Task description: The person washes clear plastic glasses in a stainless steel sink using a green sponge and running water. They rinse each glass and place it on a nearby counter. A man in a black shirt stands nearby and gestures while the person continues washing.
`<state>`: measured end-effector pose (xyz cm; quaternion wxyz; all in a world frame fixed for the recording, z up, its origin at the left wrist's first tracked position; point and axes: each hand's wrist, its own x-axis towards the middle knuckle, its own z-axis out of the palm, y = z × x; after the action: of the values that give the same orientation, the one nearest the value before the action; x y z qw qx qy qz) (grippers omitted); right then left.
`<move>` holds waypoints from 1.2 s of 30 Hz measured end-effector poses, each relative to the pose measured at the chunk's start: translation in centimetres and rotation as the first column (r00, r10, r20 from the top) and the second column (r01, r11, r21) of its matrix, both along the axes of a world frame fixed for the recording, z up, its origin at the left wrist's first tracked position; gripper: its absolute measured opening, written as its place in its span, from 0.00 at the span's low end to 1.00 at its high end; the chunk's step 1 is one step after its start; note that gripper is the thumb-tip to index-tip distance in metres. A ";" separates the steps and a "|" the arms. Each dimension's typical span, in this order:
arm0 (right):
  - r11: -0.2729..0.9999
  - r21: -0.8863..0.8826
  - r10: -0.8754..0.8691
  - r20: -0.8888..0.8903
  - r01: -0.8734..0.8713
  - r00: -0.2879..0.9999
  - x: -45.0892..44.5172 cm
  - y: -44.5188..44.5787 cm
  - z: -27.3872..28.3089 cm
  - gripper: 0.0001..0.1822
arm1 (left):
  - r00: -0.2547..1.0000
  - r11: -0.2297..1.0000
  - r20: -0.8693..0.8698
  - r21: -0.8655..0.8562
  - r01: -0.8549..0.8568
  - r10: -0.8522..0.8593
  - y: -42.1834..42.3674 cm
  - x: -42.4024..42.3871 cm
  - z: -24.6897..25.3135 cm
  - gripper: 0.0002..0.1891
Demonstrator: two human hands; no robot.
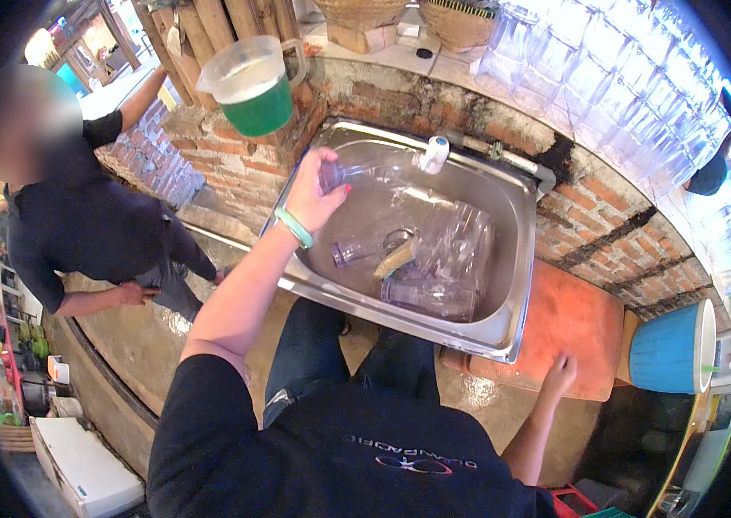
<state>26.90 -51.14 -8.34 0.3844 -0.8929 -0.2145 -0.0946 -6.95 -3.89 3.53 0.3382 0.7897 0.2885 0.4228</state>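
Note:
My left hand (311,191), with a pale green bangle at its wrist, grips one end of a clear glass vessel (365,169) over the left side of the stainless steel sink (352,223). The vessel lies nearly level, its far end close to the white tap (434,154). Below, on the sink floor, are several clear glasses (430,294) and a worn yellowish sponge (396,259). Beside the sink on the right, my right hand (559,374) is curled over an orange flat surface (566,324), with nothing visible in it.
A plastic jug of green liquid (255,107) stands on the brick ledge at the back left. Stacked clear glasses (585,84) line the counter to the right. A blue bucket (666,353) stands beyond the orange surface. Another person (106,226) stands at the left.

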 end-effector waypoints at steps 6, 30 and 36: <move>0.848 0.067 0.530 -0.138 -0.526 0.837 -8.0 15.7 15.1 0.13 | 0.988 0.904 -0.137 0.409 0.126 -0.075 -4.3 0.7 8.6 0.28; 0.517 0.823 0.767 -0.323 -0.236 0.554 -5.3 22.6 16.2 0.38 | 0.063 0.957 -0.976 -0.190 0.220 -0.208 -1.6 4.0 -8.4 0.41; 0.548 0.799 0.646 -0.217 -0.247 0.732 2.9 18.9 21.5 0.31 | 0.013 0.970 -0.979 -0.202 0.133 -0.205 0.2 5.5 -10.6 0.41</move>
<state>29.75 -32.20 13.20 0.7557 -0.5678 -0.2829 0.1630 -1.45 -3.72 -7.06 0.1118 0.8798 0.3566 -0.2939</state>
